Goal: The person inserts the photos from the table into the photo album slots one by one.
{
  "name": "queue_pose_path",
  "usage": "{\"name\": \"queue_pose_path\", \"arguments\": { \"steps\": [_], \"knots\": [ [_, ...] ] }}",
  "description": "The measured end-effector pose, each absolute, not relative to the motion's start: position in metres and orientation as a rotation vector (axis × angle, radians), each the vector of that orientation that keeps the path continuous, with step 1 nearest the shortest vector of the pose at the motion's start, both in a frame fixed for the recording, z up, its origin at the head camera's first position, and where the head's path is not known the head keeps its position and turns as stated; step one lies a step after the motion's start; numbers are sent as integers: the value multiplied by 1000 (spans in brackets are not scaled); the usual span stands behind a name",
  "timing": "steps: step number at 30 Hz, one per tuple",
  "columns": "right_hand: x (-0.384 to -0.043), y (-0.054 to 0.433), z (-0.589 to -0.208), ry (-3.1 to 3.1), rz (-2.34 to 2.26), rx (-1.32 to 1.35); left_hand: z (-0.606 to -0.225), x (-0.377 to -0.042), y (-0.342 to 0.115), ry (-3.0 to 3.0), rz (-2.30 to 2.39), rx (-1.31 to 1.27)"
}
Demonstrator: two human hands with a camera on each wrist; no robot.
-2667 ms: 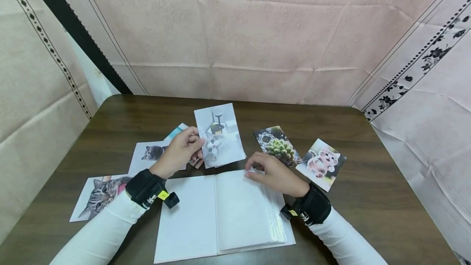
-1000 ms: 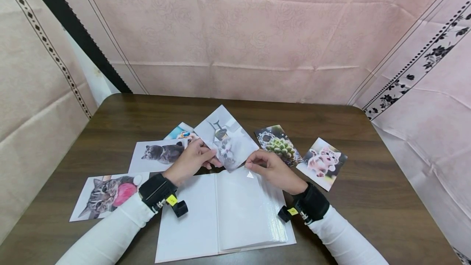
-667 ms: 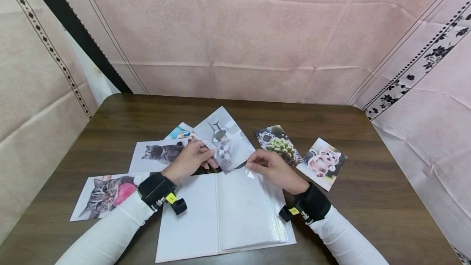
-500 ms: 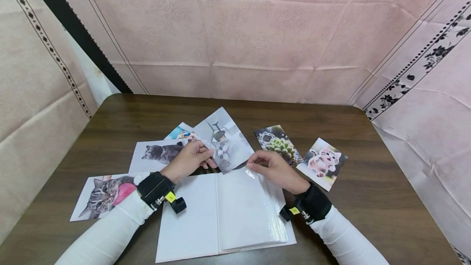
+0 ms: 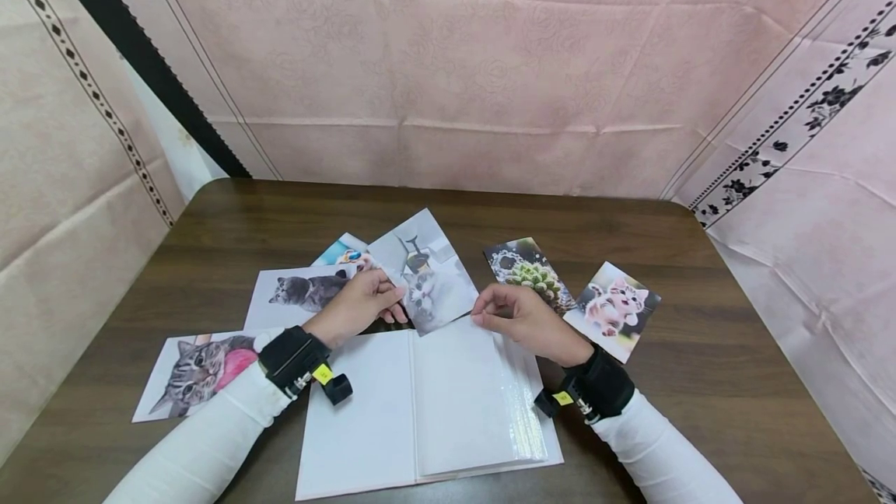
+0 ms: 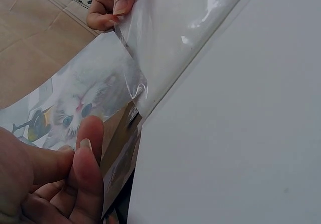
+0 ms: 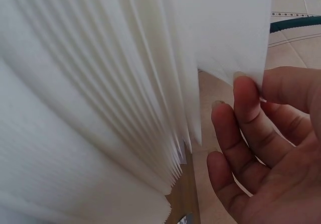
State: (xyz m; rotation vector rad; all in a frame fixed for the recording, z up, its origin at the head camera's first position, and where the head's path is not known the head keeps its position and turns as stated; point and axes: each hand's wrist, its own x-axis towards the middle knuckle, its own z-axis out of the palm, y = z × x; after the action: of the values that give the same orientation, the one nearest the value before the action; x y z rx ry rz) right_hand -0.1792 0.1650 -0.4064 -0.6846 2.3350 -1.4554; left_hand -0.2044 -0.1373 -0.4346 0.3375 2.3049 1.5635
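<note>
A photo of a pale kitten beside a glass [image 5: 435, 267] is pinched between the thumb and fingers of my left hand [image 5: 358, 303]. It tilts, its lower edge at the top of a clear sleeve page [image 5: 465, 403] in an open white photo album [image 5: 358, 418]. My right hand [image 5: 526, 323] pinches the sleeve's top corner between thumb and forefinger. In the left wrist view the photo [image 6: 90, 78] meets the edge of the clear film [image 6: 165, 33]; whether its corner is inside I cannot tell. The right wrist view shows the lifted page [image 7: 228, 23] and a fan of page edges [image 7: 115, 83].
Left of the album lie photos of a tabby cat [image 5: 199, 376], a grey cat [image 5: 308, 292] and one with blue [image 5: 343, 247], partly covered. To the right lie a succulent photo [image 5: 533, 274] and a pink-and-white kitten photo [image 5: 612, 311]. Underneath is a brown wooden table [image 5: 728, 379].
From nearly upright, the kitten-and-glass photo has turned to a tilt and come down to the sleeve's top edge with my left hand. My right hand keeps its pinch on the sleeve, barely shifting.
</note>
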Motion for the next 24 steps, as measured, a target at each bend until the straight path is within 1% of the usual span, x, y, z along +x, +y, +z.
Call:
{"name": "queue_pose_path", "arguments": {
  "steps": [11,24],
  "knots": [
    [-180,163,-406,2301,-1536,-597,-434,-204,-137,2302,1559,349],
    [-180,163,-407,2293,-1554,-620,-435,-205,-136,2294,1550,384]
  ]
}}
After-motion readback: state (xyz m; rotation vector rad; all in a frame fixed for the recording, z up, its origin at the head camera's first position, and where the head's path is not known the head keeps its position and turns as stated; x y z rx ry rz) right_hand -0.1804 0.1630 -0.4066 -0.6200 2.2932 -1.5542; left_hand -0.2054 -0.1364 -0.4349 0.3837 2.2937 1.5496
